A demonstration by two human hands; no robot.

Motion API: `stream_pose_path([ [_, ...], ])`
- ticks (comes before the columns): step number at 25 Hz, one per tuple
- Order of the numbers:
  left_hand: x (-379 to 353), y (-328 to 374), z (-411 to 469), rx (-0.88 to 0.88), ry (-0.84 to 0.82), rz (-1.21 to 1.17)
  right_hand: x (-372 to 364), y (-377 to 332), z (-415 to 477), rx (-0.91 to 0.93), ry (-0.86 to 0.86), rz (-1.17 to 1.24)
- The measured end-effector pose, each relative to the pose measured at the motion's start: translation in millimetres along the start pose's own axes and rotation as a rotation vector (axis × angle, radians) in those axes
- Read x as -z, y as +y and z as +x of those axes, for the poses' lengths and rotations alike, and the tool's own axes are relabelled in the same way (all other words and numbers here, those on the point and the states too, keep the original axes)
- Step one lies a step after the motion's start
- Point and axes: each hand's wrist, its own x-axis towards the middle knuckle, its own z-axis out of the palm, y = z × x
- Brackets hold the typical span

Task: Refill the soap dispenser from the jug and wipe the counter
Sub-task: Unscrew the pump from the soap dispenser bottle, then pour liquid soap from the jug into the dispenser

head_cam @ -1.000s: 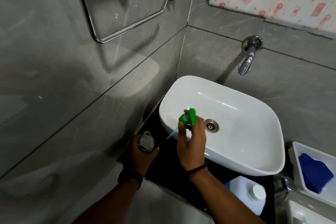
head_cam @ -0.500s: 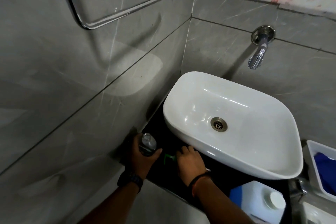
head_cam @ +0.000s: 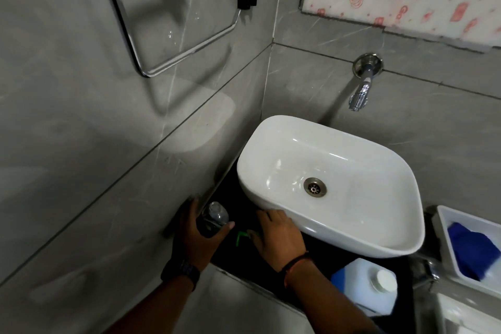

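Open-topped bottle [head_cam: 214,218] gripped upright by left hand [head_cam: 199,238] on dark surface [head_cam: 244,260], near wall. Right hand [head_cam: 276,237] laid palm-down beside green pump [head_cam: 241,237]; grasp not discernible. Capped jug [head_cam: 364,286] stood below basin [head_cam: 360,230].

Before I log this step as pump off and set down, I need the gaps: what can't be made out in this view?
- Green pump: mostly hidden under the right hand; whether it is gripped or released is unclear.
- Dispenser bottle: body wrapped by the left hand; soap level unreadable.
- Jug: lower part cut off by the forearm and the dark counter edge; fill unseen.
- Blue cloth: tub runs off the right edge.
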Motion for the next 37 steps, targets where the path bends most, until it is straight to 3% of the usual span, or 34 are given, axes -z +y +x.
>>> stream_pose_path([
  [5,6,55,-6,-0.118,0.017,0.096,75,24,-25,-0.034,0.287,0.080],
  [10,-28,118,-35,-0.380,-0.103,0.107,114,88,-84,-0.301,0.455,0.201],
  [13,-64,148,-76,-0.465,-0.301,0.064,111,127,-134,-0.483,0.357,0.380],
  [16,-98,163,-109,-0.591,-0.474,0.104,100,147,-169,-0.603,0.104,0.597],
  [19,-120,170,-126,-0.675,-0.594,0.140,88,148,-184,-0.571,-0.059,0.666],
  [22,-131,170,-132,-0.731,-0.646,0.207,82,147,-180,-0.511,-0.098,0.685],
  [30,-130,172,-140,-0.602,-0.552,0.223,77,142,-170,-0.506,-0.050,0.719],
  [35,-129,170,-156,-0.448,-0.357,0.187,74,138,-170,-0.509,-0.028,0.684],
  [37,-125,162,-159,-0.499,-0.342,0.207,74,139,-171,-0.532,0.000,0.679],
])
